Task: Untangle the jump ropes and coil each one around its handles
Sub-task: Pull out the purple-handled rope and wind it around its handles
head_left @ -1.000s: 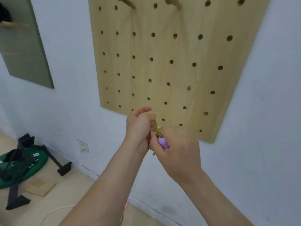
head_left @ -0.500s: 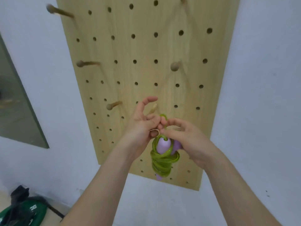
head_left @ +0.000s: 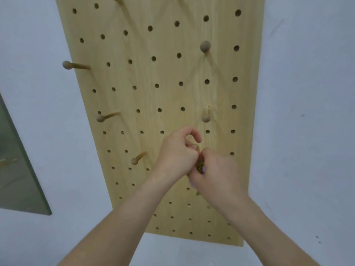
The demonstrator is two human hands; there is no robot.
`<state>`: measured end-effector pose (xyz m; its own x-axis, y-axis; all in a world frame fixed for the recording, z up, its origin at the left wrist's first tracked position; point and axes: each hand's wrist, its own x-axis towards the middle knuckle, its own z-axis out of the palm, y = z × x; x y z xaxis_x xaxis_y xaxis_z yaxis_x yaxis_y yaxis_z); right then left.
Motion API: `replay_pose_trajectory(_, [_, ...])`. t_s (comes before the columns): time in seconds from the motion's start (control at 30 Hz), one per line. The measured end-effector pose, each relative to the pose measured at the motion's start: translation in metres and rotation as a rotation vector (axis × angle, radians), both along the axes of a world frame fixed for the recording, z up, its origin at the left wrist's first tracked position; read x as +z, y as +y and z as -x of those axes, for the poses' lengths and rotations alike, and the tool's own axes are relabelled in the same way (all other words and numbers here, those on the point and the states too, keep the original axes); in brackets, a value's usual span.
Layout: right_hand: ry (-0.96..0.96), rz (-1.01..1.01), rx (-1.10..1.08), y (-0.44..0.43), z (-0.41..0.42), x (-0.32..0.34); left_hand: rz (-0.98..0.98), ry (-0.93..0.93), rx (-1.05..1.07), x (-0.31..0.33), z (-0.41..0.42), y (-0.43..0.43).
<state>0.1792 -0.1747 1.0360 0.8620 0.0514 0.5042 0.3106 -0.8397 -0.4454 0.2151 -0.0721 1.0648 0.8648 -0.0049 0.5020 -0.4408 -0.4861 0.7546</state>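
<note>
Wall (head_left: 307,93): white, plain, running behind everything on both sides.
Pegboard (head_left: 153,73): pale wood, fixed to the wall, rows of holes, filling the middle of the view.
Grey panel (head_left: 17,169): flat on the wall at the far left, well apart from the action.
Left hand (head_left: 176,152): up in front of the pegboard's lower half, fingers curled, forefinger arched over the top, fingertips pinching a green loop.
Right hand (head_left: 217,173): touching the left, back to the camera, wrapped round the bundle from below.
Pegs (head_left: 135,160): wooden, jutting out here and there; nearest peg (head_left: 206,117) just above the hands.
Jump rope (head_left: 199,166): green, almost buried between the two hands; a loop showing on top, a short bit poking out underneath.
Handles (head_left: 204,169): only a purple sliver between the knuckles; how many are hidden there cannot be told.
Step in hand: by the look of it, finishing off this coil, securing the last loop at the top; the wraps themselves out of sight.
Next move: calls for a firm right-hand grip so nothing springs loose, then opening that top loop, perhaps for the nearest peg; a guess only.
</note>
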Motion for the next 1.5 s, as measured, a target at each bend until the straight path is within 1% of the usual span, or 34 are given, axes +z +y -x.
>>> replay_pose_trajectory(0.03, [-0.069,0.135,-0.058,0.003,0.0,-0.001,-0.048,-0.022,0.019,0.001,0.0,-0.001])
replay_pose_trajectory(0.07, [-0.104,0.182,-0.084,0.004,-0.002,0.0,-0.091,-0.053,0.032,0.002,0.0,-0.003])
replay_pose_trajectory(0.13, [-0.105,0.159,-0.085,0.005,-0.007,0.002,-0.152,-0.1,0.03,0.005,-0.002,-0.005])
replay_pose_trajectory(0.17, [-0.092,0.095,-0.06,0.002,-0.009,0.003,-0.145,-0.09,0.02,0.007,-0.004,-0.005])
replay_pose_trajectory(0.2, [-0.064,-0.008,-0.01,-0.002,-0.013,0.003,-0.085,-0.048,-0.009,0.01,-0.007,-0.005])
replay_pose_trajectory(0.23, [-0.019,-0.172,0.064,-0.009,-0.016,0.003,0.014,0.013,-0.059,0.013,-0.009,-0.003])
replay_pose_trajectory(0.3, [0.162,-0.598,0.275,-0.028,-0.02,0.007,0.215,0.13,-0.201,0.021,-0.015,0.004])
replay_pose_trajectory(0.33, [0.273,-0.773,0.402,-0.037,-0.02,0.009,0.268,0.159,-0.288,0.025,-0.017,0.009])
replay_pose_trajectory(0.37, [0.363,-0.902,0.504,-0.044,-0.02,0.011,0.297,0.177,-0.378,0.029,-0.019,0.013])
replay_pose_trajectory(0.4, [0.411,-0.977,0.558,-0.05,-0.022,0.012,0.316,0.193,-0.465,0.032,-0.021,0.015])
replay_pose_trajectory(0.47, [0.381,-1.021,0.562,-0.056,-0.03,0.015,0.317,0.227,-0.593,0.034,-0.026,0.014])
replay_pose_trajectory(0.53, [0.303,-1.034,0.502,-0.054,-0.041,0.019,0.227,0.212,-0.611,0.036,-0.03,0.007])
replay_pose_trajectory(0.6, [0.253,-1.006,0.44,-0.053,-0.051,0.02,0.121,0.131,-0.533,0.035,-0.036,0.001])
replay_pose_trajectory(0.7, [0.195,-0.985,0.391,-0.051,-0.065,0.02,-0.063,-0.088,-0.324,0.032,-0.042,-0.008])
replay_pose_trajectory(0.77, [0.15,-0.996,0.369,-0.05,-0.072,0.022,-0.162,-0.26,-0.123,0.028,-0.05,-0.011])
replay_pose_trajectory(0.8, [0.131,-0.992,0.356,-0.049,-0.075,0.023,-0.162,-0.316,-0.034,0.027,-0.054,-0.012])
replay_pose_trajectory(0.87, [0.102,-0.981,0.322,-0.047,-0.081,0.024,-0.059,-0.327,0.033,0.025,-0.061,-0.013])
replay_pose_trajectory(1.03, [0.085,-1.01,0.272,-0.044,-0.102,0.023,0.157,-0.265,-0.014,0.021,-0.072,-0.019])
replay_pose_trajectory(1.13, [0.116,-1.042,0.311,-0.047,-0.112,0.026,0.333,-0.181,-0.122,0.022,-0.079,-0.019])
replay_pose_trajectory(1.17, [0.138,-1.046,0.346,-0.048,-0.115,0.028,0.359,-0.157,-0.159,0.023,-0.082,-0.018])
replay_pose_trajectory(1.23, [0.188,-1.038,0.424,-0.051,-0.118,0.034,0.333,-0.135,-0.222,0.026,-0.086,-0.017])
replay_pose_trajectory(1.3, [0.202,-0.967,0.474,-0.055,-0.12,0.037,0.267,-0.151,-0.24,0.027,-0.089,-0.015])
replay_pose_trajectory(1.33, [0.18,-0.886,0.465,-0.057,-0.12,0.037,0.222,-0.174,-0.225,0.026,-0.091,-0.014])
replay_pose_trajectory(1.43, [0.032,-0.53,0.33,-0.062,-0.123,0.035,0.1,-0.242,-0.219,0.021,-0.095,-0.013])
replay_pose_trajectory(1.47, [-0.012,-0.471,0.305,-0.061,-0.124,0.034,0.077,-0.236,-0.245,0.02,-0.096,-0.014])
replay_pose_trajectory(1.5, [-0.028,-0.463,0.307,-0.059,-0.126,0.034,0.065,-0.214,-0.278,0.018,-0.096,-0.015])
